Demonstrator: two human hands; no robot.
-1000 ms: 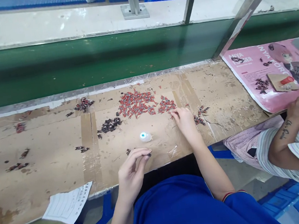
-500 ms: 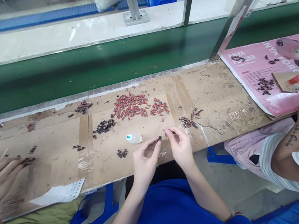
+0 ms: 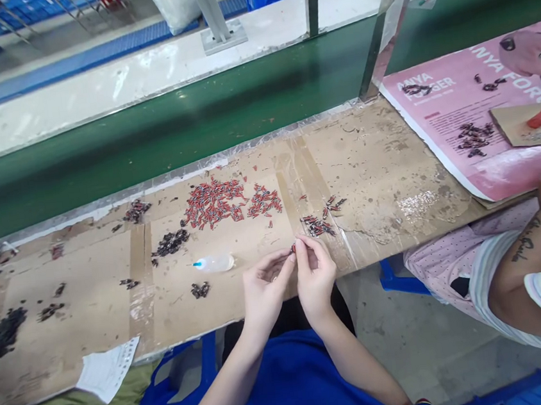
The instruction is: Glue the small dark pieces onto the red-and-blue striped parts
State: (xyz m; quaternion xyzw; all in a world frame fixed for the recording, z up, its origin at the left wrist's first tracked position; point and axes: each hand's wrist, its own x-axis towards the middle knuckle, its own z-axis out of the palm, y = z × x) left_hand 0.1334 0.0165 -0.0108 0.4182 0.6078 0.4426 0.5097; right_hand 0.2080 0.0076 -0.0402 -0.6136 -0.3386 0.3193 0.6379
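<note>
Your left hand [image 3: 264, 287] and right hand [image 3: 317, 278] meet near the front edge of the tabletop [image 3: 374, 178]. The grip of each is pinched, thumb and fingers together on a small red-and-dark piece [image 3: 293, 249]. It sits between your fingertips, mostly covered, so whether its parts are fully joined you cannot tell from here.

Just beyond your right hand lies a loose group of dark-and-red pieces [image 3: 318, 225]; by their look these may be ones already put together. Much appears left: the large red pile [image 3: 212, 202] is spread wide, with the smaller red pile [image 3: 264, 200] to its right, both far bigger than that group. The black pile [image 3: 171, 242] lies left of them, and a little dark cluster [image 3: 200, 290] rests nearer you. A clear bottle with a blue tip [image 3: 215, 264] lies on its side between the black pile and your left hand. How many pieces are finished is too small to count.
</note>
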